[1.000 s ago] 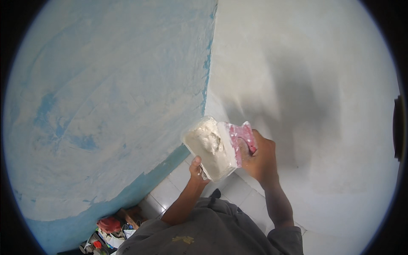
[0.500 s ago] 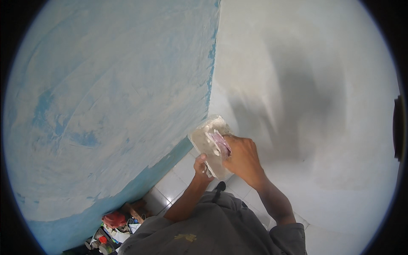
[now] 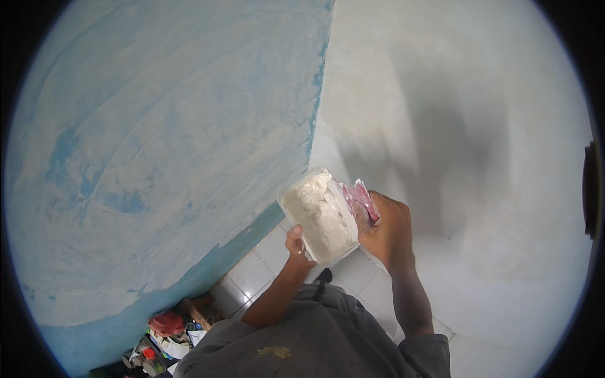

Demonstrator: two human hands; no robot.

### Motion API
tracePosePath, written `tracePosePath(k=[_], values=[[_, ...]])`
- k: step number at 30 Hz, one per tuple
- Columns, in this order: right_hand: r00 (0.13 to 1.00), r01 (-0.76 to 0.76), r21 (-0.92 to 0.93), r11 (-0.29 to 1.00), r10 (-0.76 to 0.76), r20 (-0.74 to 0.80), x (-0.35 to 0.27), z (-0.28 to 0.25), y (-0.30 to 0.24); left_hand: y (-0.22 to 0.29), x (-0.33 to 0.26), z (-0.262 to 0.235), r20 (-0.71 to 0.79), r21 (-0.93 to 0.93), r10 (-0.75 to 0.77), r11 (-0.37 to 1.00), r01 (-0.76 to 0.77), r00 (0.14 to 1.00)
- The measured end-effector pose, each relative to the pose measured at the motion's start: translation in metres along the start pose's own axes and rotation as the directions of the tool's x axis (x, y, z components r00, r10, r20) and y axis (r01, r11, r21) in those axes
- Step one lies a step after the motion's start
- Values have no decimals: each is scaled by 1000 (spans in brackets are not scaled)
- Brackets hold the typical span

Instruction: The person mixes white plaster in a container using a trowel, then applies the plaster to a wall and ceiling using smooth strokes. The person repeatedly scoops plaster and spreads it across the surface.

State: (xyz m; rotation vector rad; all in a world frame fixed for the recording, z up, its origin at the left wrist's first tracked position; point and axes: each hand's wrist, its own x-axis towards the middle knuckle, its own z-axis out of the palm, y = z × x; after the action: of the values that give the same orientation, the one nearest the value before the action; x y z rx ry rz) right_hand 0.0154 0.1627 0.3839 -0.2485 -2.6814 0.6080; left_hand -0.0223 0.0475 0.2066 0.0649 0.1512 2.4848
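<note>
A white-smeared blue wall (image 3: 170, 170) is blocking the left; air above the rectangular putty-coated tray (image 3: 285, 206) is lying open.

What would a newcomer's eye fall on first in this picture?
Probably the cream paste on a board near the centre, gripped by the left hand. Beside it, the right hand holds a pink tool. Next, the wall on the left, where blue patches show through a pale coating.

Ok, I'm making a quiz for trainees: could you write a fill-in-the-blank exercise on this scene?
The left fingers hold the paste-covered board; the ____ fingers grip the pink tool.
Darker patches on the left wall are ____.
The shirt is mostly ____.
Pale ____ cover the floor.
Missing words: right; blue; grey; tiles.
</note>
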Motion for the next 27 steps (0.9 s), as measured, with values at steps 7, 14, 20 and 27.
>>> tracePosePath(k=[7, 14, 20, 27], values=[[994, 28, -94, 995, -38, -106, 1, 28, -9, -4, 1, 3, 55, 8, 15, 1000, -15, 998], [980, 177, 44, 983, -180, 86, -11, 24, -20, -1, 2, -9, 199, -22, 33, 999, -29, 979], [992, 26, -16, 1000, -28, -121, -8, 21, -11, -3, 4, 9, 47, 38, 108, 993, -110, 993], [980, -1, -9, 1000, -1, -201, -1, 25, -8, -3, 1, 5, 20, 27, 109, 994, -109, 994]])
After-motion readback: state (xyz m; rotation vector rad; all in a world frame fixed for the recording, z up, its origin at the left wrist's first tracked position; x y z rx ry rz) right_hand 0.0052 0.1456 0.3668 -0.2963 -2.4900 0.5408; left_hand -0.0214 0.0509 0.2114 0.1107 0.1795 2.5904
